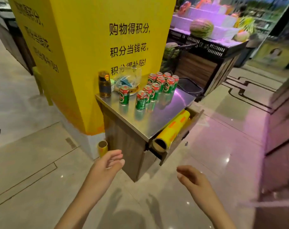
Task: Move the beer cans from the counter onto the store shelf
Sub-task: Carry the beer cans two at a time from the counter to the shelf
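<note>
While both hands hang low over the floor: neither touches anything.
Left hand (107,164): near and left of the cabinet's near corner, palm turned inward, fingers (116,154) loosely extended and released, holding nothing.
Right hand (192,178): near and right of that corner, fingers (183,170) relaxed, slightly bent and released, holding nothing.
Beer cans (154,87): about ten green-and-red cans stand upright on the far half of the worktop, well apart from both hands and farther away than either.
Nearest can (141,100): stands at the front of the group, with the worktop's bare near half between it and the fingers.
Lone can (124,95): stands a little left of the cluster, just beside a small dish.
Worktop (167,116): shiny steel top of a wood-sided cabinet set against a yellow pillar (84,55) with black printed characters.
Bottle (104,84): dark with an orange cap, upright at the far left corner of the worktop.
Clear plastic bag (129,76): crumpled, between the bottle and the cans, against the pillar.
Open drawer (180,136): pulled out on the cabinet's right side, holding a yellow roll of film (171,129).
Small yellow roll (103,148): upright on the floor at the pillar's base, just beyond the left hand.
Watermelon (201,28): on a fruit display far to the right.
</note>
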Motion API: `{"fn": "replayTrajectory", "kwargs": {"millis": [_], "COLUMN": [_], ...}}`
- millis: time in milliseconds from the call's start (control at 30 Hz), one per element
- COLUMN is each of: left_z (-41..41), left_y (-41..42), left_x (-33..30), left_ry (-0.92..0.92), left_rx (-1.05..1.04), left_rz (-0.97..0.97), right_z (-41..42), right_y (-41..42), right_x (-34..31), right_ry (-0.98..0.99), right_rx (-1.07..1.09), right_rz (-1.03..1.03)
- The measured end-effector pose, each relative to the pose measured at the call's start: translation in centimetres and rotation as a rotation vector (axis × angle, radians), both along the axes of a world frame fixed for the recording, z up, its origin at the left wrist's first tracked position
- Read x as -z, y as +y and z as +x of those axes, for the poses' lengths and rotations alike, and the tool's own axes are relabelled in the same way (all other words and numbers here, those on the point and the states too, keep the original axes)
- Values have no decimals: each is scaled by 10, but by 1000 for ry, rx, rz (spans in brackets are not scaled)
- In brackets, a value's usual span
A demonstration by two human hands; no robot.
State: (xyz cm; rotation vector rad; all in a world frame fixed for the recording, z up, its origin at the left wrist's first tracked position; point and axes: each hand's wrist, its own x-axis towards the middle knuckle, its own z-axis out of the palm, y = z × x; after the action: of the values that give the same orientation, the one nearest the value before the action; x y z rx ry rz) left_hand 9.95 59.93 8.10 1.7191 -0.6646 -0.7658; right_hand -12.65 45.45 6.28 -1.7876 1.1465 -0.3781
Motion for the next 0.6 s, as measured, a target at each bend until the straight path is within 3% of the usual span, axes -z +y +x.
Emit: {"fn": "replayTrajectory", "kwargs": {"millis": [367,467,600], "left_z": [45,55,61], "left_y": [-132,-189,-267], "left_x": [14,20,29], "left_ry": [-1,18,-6], "left_rx": [-121,-146,-141], "left_rz": [22,28,35], "right_z": [57,57,44], "right_y": [-150,-199,-267], "right_x": [-14,-23,-28], "right_ry": [-164,-127,-111], "right_rx": [-113,-147,-111], "right_rz": [8,82,6]}}
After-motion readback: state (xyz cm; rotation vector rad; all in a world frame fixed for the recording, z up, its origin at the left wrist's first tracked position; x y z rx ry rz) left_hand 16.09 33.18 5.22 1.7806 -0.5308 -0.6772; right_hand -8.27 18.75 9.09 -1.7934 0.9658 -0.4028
